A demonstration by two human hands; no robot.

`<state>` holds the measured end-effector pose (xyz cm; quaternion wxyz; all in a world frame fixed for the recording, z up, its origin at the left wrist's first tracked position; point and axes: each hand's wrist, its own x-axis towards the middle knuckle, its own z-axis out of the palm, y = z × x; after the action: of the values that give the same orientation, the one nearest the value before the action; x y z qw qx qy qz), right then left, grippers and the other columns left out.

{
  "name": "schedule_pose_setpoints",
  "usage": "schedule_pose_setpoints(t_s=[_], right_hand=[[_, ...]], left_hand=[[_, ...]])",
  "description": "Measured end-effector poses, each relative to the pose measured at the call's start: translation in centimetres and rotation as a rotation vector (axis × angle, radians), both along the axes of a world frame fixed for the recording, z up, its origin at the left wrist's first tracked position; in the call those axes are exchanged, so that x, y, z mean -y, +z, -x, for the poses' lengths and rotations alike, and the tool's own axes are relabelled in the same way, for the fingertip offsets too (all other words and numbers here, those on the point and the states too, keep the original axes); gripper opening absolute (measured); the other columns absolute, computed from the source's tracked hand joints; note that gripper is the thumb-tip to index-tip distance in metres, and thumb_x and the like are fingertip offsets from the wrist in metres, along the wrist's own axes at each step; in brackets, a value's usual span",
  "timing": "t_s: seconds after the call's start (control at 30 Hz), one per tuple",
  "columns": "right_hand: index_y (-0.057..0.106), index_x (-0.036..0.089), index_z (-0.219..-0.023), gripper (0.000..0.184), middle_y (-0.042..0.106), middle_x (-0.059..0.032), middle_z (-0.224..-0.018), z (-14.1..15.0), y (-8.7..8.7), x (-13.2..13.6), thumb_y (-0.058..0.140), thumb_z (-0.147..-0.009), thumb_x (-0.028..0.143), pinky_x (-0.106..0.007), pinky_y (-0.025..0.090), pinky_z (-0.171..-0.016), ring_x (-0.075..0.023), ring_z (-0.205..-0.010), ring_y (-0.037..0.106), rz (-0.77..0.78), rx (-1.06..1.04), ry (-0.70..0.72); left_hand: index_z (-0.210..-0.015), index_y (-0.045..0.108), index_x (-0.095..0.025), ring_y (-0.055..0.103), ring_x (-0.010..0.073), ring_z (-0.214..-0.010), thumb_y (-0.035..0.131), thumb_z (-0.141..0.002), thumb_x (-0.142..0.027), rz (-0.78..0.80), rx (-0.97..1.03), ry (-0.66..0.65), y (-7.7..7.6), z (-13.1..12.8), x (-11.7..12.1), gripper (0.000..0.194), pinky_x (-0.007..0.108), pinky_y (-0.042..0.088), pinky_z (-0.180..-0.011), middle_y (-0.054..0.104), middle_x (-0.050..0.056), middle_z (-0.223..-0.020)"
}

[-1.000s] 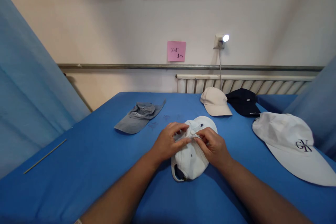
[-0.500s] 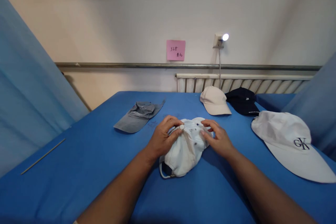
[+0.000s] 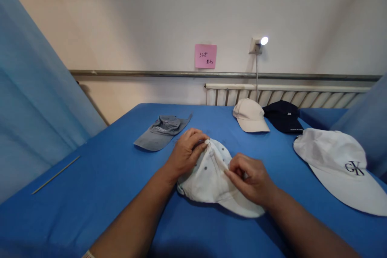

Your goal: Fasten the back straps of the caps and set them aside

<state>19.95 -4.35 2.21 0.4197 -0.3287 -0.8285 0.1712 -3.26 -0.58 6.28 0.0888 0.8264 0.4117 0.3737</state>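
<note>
A white cap (image 3: pixel 208 177) with small eyelets lies on the blue table (image 3: pixel 99 177) in front of me, its brim toward the near right. My left hand (image 3: pixel 185 150) is closed on the crown's top at the far side. My right hand (image 3: pixel 250 177) pinches the crown's fabric near the brim with curled fingers. Both hands rest on the cap.
A flattened grey cap (image 3: pixel 161 131) lies at the back left. A beige cap (image 3: pixel 250 115) and a dark navy cap (image 3: pixel 282 117) sit at the back. A large white cap with a black logo (image 3: pixel 338 165) lies on the right. A thin stick (image 3: pixel 56 174) rests at the left edge.
The white cap has been turned round: its brim, earlier pointing away, now lies toward the near right. My right hand moved nearer and lower onto the crown; my left hand kept its grip.
</note>
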Motion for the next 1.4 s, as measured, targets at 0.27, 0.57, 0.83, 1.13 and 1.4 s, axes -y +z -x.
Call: schedule_pose_setpoints(t_s=[0.27, 0.57, 0.83, 1.13, 1.4], right_hand=[[0.060, 0.021, -0.099, 0.018, 0.064, -0.0068, -0.091, -0.1, -0.5, -1.6, 0.055, -0.087, 0.033, -0.029, 0.048, -0.062, -0.0164, -0.072, 0.057, 0.154, -0.305, -0.261], [0.054, 0.021, -0.074, 0.021, 0.049, 0.0048, -0.059, 0.6, -3.4, -3.3, 0.059, -0.082, 0.039, -0.023, 0.037, -0.050, -0.0106, -0.052, 0.044, 0.531, -0.350, -0.069], [0.048, 0.021, -0.070, 0.027, 0.042, 0.0073, -0.053, 0.1, -3.2, -3.8, 0.066, -0.075, 0.042, -0.022, 0.032, -0.044, -0.0093, -0.046, 0.037, 0.614, -0.709, -0.208], [0.050, 0.020, -0.071, 0.026, 0.041, 0.0079, -0.053, 0.7, -3.1, -3.2, 0.068, -0.074, 0.039, -0.021, 0.029, -0.044, -0.0079, -0.046, 0.036, 0.649, -0.692, -0.184], [0.048, 0.020, -0.064, 0.029, 0.040, 0.0072, -0.049, 0.9, -2.5, -2.0, 0.063, -0.081, 0.038, -0.022, 0.028, -0.045, -0.0079, -0.045, 0.035, 0.552, -0.629, -0.151]], left_hand=[[-0.107, 0.063, -0.022, 0.052, 0.0189, -0.094, 0.047, -0.093, -0.028, -0.133, -0.150, 0.055, -0.6, -0.5, -0.2, 0.023, 0.034, 0.042, -0.087, 0.060, 0.007, -0.100], [-0.105, 0.062, -0.020, 0.057, 0.0164, -0.094, 0.041, -0.094, -0.027, 0.048, 0.158, 0.025, -1.3, -0.5, -0.9, 0.025, 0.030, 0.047, -0.085, 0.060, 0.006, -0.103], [-0.095, 0.065, -0.018, 0.057, 0.0157, -0.077, 0.060, -0.083, -0.037, 0.174, 0.073, 0.094, -1.1, 0.3, -1.0, 0.023, 0.028, 0.046, -0.073, 0.064, 0.003, -0.089], [-0.094, 0.066, -0.019, 0.056, 0.0159, -0.075, 0.055, -0.086, -0.029, 0.176, -0.039, 0.143, -3.2, -0.5, -1.6, 0.017, 0.028, 0.043, -0.068, 0.062, 0.003, -0.085], [-0.088, 0.064, -0.018, 0.057, 0.0160, -0.080, 0.054, -0.084, -0.028, 0.090, 0.359, 0.303, -3.3, 0.1, -2.2, 0.015, 0.027, 0.046, -0.073, 0.061, 0.003, -0.086]])
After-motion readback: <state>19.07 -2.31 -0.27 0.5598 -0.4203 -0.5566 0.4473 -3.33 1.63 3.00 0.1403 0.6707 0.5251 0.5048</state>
